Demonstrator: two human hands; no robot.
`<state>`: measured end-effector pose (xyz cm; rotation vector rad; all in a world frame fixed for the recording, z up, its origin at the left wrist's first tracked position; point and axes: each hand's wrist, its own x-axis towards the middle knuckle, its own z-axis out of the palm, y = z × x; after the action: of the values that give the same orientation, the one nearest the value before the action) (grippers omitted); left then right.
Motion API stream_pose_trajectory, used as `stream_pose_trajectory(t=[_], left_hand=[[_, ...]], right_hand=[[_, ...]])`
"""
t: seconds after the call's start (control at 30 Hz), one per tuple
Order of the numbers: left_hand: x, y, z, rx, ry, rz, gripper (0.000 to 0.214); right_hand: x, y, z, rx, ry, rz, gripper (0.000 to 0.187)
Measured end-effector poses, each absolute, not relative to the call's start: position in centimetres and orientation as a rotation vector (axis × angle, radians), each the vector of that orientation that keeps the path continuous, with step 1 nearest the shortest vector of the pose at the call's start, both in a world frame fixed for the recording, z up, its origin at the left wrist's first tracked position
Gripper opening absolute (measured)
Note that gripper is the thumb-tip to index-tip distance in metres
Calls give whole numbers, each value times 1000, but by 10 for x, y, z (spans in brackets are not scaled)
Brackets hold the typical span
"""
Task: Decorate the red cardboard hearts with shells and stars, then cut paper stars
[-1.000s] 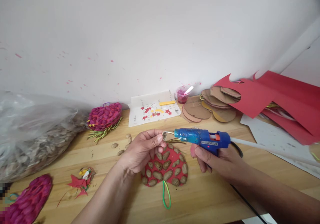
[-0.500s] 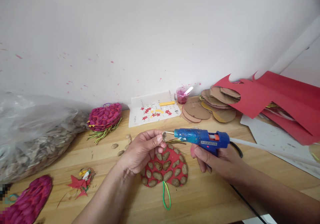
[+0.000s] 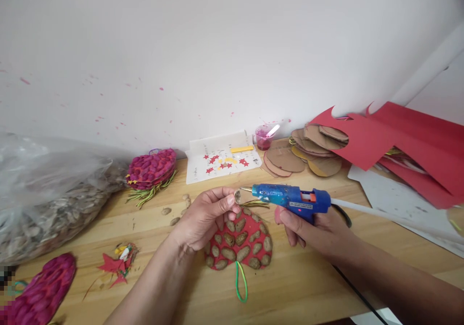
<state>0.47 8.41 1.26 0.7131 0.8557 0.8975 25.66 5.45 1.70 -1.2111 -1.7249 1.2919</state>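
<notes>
Between thumb and fingertips my left hand (image 3: 213,214) pinches a small brown oval seed (image 3: 237,196). My right hand (image 3: 315,228) is wrapped around the handle of a blue glue gun (image 3: 290,200). Its metal nozzle points left, at the upper edge of the seed. Below both hands lies a red heart-shaped piece (image 3: 250,240), covered in rows of similar brown seeds. A green cord loop (image 3: 237,286) sticks out of its near edge, and yarn strands (image 3: 257,203) show at its far tip. My left hand hides part of the piece.
A plastic bag of seeds (image 3: 54,204) stands left, near pink-seeded pieces (image 3: 152,168) and red paper scraps (image 3: 114,264). Paper stars lie on a white sheet (image 3: 195,156). Farther right are a cup (image 3: 264,139), cardboard shapes (image 3: 286,157) and red sheets (image 3: 395,136). The glue gun's cord (image 3: 357,291) trails nearby.
The nozzle has lifted slightly off the seed's upper edge. Both hands keep their grips and have barely moved.
</notes>
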Motion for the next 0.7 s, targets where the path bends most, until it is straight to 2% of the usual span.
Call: stream_pose_trajectory(t=[0.37, 0.7], left_hand=[[7, 84, 14, 673, 837, 1003, 25], [8, 83, 15, 669, 851, 1000, 27]], right_hand=[[255, 49, 17, -1113, -1803, 1321, 29], [255, 52, 19, -1163, -1874, 1263, 36]])
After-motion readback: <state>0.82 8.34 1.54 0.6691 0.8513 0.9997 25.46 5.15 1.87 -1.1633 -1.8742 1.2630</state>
